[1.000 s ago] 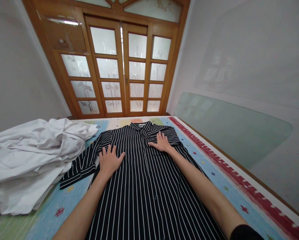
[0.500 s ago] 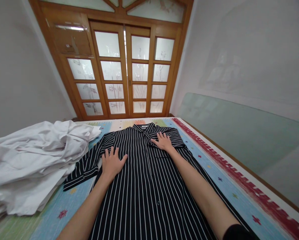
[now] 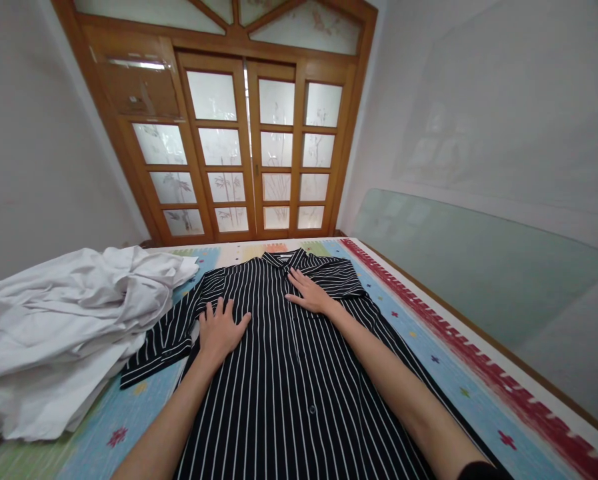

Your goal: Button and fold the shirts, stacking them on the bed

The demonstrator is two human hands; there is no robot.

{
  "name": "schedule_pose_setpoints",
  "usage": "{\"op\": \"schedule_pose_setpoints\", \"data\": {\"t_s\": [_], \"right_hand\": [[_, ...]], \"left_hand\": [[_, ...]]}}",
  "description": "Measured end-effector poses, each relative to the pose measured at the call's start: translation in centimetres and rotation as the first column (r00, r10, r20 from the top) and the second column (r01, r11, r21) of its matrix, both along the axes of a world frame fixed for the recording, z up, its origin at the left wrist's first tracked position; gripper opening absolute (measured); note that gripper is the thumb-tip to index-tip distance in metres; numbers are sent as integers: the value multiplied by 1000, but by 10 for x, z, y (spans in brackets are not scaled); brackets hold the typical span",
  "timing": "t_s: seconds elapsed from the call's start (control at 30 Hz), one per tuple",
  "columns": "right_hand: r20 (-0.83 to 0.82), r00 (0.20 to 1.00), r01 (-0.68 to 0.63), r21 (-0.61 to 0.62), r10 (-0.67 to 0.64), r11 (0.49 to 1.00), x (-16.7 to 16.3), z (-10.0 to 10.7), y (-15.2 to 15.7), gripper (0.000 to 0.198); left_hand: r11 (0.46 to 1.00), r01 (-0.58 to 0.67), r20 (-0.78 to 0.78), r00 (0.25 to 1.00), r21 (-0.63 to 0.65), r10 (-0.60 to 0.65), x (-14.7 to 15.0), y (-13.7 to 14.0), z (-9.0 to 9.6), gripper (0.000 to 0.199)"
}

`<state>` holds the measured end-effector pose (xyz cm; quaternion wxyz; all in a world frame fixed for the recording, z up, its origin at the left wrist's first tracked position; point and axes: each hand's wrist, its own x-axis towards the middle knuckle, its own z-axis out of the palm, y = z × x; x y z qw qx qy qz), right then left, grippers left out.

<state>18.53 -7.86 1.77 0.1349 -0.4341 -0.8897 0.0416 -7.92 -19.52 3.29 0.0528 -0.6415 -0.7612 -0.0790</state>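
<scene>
A black shirt with white stripes (image 3: pixel 269 373) lies spread front side up, its collar at the far end. Its left-hand sleeve stretches out to the side, while the right-hand sleeve is folded across the chest. My left hand (image 3: pixel 221 330) rests open on the shirt near that outstretched sleeve, fingers spread. On the upper chest, just below the collar and beside the folded sleeve, my right hand (image 3: pixel 310 295) lies flat with its fingers extended. Neither hand grips the cloth.
A heap of white cloth (image 3: pixel 73 313) lies left of the shirt, close to its sleeve. Underneath is a patterned colourful cover (image 3: pixel 403 327). A pale green panel (image 3: pixel 459 253) leans on the right wall. Wooden glazed doors (image 3: pixel 251 153) stand at the back.
My right hand has slid left and slightly down over the shirt's chest, off the folded sleeve toward the button line. My left hand stays in nearly the same place on the shirt.
</scene>
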Motion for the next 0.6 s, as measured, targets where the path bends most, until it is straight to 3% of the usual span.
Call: {"op": "schedule_pose_setpoints", "data": {"t_s": [0.13,0.33,0.47,0.6], "right_hand": [[73,997,45,-78,-40,996,-6,-1,-1,74],[91,994,64,-82,-57,995,-5,1,-2,65],[118,992,57,-62,-49,997,-5,0,-2,61],[109,993,57,-68,-49,996,-5,1,-2,63]], "left_hand": [[999,13,-5,1000,31,-12,-1,1,-3,72],[999,33,35,999,42,-34,-2,1,-3,69],[990,54,83,994,130,-65,-5,-1,-1,58],[967,18,4,1000,255,-20,-20,-5,4,47]]}}
